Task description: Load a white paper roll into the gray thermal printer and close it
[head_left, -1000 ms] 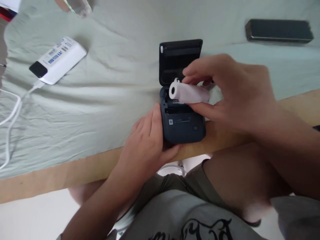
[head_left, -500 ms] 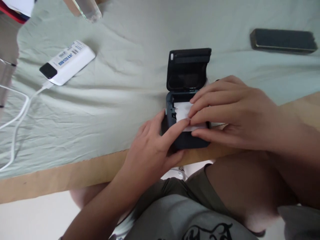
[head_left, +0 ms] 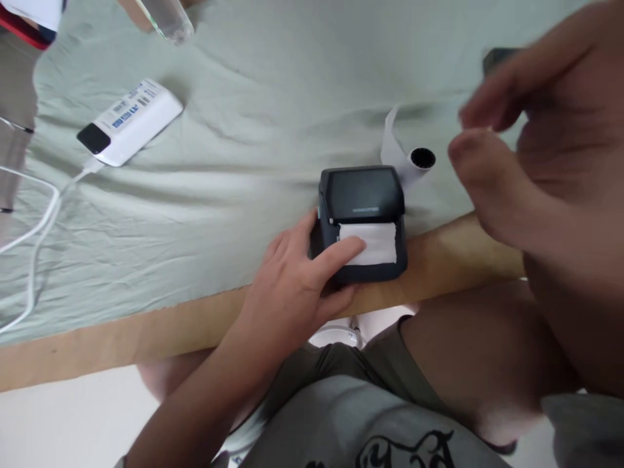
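A small dark portable printer (head_left: 361,193) sits at the table's near edge with its lid folded down. A white paper strip (head_left: 383,244) lies over its near part, coming from under the lid. My left hand (head_left: 287,279) grips the printer's left side, one finger pressed on the paper. My right hand (head_left: 550,136) is raised at the right, blurred, thumb and fingers curved apart with nothing visible held. Just behind the printer's right corner stands a white paper roll (head_left: 411,170) with a dark core and a loose curling end.
A white device (head_left: 139,123) with a cable (head_left: 36,260) lies on the green cloth (head_left: 234,162) at left. A clear container (head_left: 170,23) is at the back. A dark case (head_left: 497,58) is mostly hidden behind my right hand. A wooden edge (head_left: 146,335) runs along the front.
The printer's lid has swung from upright to folded down. My right hand has left the printer, moving up and right, uncovering the paper roll. My left hand stays on the printer.
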Demonstrator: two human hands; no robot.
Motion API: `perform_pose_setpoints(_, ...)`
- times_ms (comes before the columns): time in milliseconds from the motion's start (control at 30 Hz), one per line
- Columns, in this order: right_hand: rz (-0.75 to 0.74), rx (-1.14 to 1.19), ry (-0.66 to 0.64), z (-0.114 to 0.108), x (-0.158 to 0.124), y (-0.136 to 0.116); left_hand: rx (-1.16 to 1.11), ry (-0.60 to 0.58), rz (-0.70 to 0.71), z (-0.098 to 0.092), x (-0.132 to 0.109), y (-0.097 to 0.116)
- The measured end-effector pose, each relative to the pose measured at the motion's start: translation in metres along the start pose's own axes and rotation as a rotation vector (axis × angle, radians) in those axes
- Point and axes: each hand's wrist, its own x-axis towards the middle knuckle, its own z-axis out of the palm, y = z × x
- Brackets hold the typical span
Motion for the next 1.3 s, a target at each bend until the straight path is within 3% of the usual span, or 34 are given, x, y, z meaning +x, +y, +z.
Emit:
perform_pose_setpoints(100, -0.008, -0.046, -0.209, -0.004, -0.004, -0.008, 0.000, 0.012, 0.028, 0.001, -0.001, -0.002)
perform_pose_setpoints(200, 0.084, 0.055, -0.429, 0.006, -0.004, 0.005, 0.030, 0.036, 0.050, 0.006, 0.000, -0.008)
perform_pose_setpoints(333, 0.286, 0.219, -0.593, 0.022, -0.002, 0.024, 0.072, 0.066, 0.046, 0.010, 0.002, -0.013)
perform_pose_setpoints(467, 0.399, 0.238, -0.669, 0.026, 0.001, 0.017, 0.122, 0.042, 0.052, 0.009, 0.005, -0.013)
perform_pose_setpoints(633, 0.452, 0.268, -0.667, 0.027, -0.006, 0.009, 0.114, 0.056, 0.026, 0.014, 0.009, -0.014)
perform_pose_setpoints(800, 0.381, 0.241, -0.585, 0.026, -0.026, 0.013, 0.027, 0.012, -0.101, 0.018, 0.014, -0.017)
perform_pose_setpoints(967, 0.262, 0.199, -0.420, 0.029, -0.042, 0.017, 0.004, 0.004, -0.094, 0.018, 0.018, -0.018)
perform_pose_setpoints(1300, 0.218, 0.168, -0.320, 0.036, -0.050, 0.023, 0.047, 0.056, -0.129, 0.025, 0.028, -0.012)
